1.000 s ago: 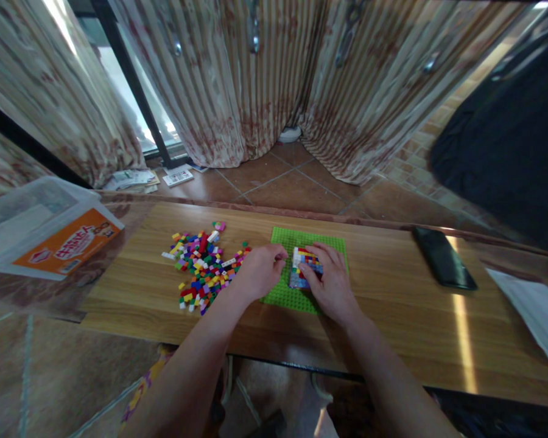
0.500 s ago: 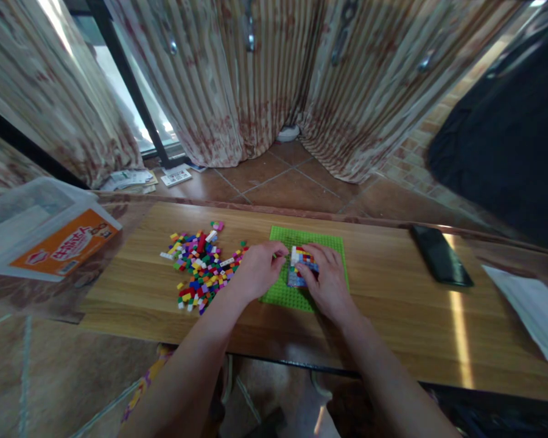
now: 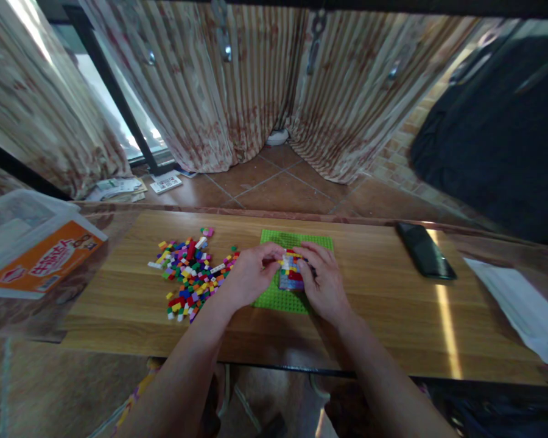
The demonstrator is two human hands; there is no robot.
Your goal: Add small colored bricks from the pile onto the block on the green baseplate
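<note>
Head view: brick build [image 3: 291, 272] sits between both hands — left hand [image 3: 249, 278] pinches its upper edge, right hand [image 3: 323, 283] grips its right side; loose bricks [image 3: 189, 275] lie nearer the left.

The right hand [image 3: 323, 285] covers the near right side of the brick block [image 3: 290, 272]. The left hand [image 3: 251, 277] hides its left edge, and whether those fingertips hold a brick is too small to tell. Far to that hand's left, the picture's edge cuts off the clear box [image 3: 9, 243].
</note>
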